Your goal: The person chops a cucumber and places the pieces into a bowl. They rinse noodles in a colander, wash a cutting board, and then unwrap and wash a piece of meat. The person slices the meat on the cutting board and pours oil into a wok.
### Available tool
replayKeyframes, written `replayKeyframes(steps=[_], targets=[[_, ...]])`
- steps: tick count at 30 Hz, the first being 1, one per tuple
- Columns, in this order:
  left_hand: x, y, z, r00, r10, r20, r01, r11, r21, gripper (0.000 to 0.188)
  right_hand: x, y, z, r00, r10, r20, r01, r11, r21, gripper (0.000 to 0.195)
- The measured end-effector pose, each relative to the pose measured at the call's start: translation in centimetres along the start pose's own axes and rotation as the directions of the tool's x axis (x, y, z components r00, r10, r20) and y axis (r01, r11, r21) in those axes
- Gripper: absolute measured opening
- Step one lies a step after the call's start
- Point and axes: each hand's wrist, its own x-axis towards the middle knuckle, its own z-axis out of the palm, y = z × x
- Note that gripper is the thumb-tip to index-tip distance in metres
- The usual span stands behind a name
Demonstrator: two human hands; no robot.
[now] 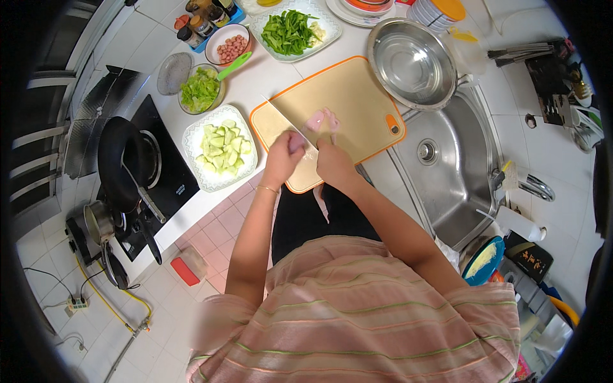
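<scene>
My right hand (334, 163) grips the handle of a kitchen knife (287, 117), whose blade points up and to the left over the cutting board (368, 95). Held in my left hand (282, 158) is a piece of pale pink meat (296, 142), close beside the blade. Past the knife, a few cut meat slices (320, 119) lie on the tan board, which has an orange rim. Fingers hide most of the knife handle and part of the held meat.
At left stand a plate of cut pale-green vegetable (190, 143), a bowl of lettuce (221, 98) and a gas hob with a wok (115, 163). Behind are a bowl of peanuts (210, 52) and a plate of sliced green peppers (330, 36). A steel basin (376, 52) overhangs the sink (450, 186).
</scene>
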Motion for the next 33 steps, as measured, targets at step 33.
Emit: replayKeyframes(steps=[33], targets=[[2.4,2.3,5.1,0.945,-0.232,-0.231,0.238,0.971,-0.005,0.021,-5.2,2.7,-0.8,0.974,0.154,-0.164,-0.109,0.961,0.255,0.023]])
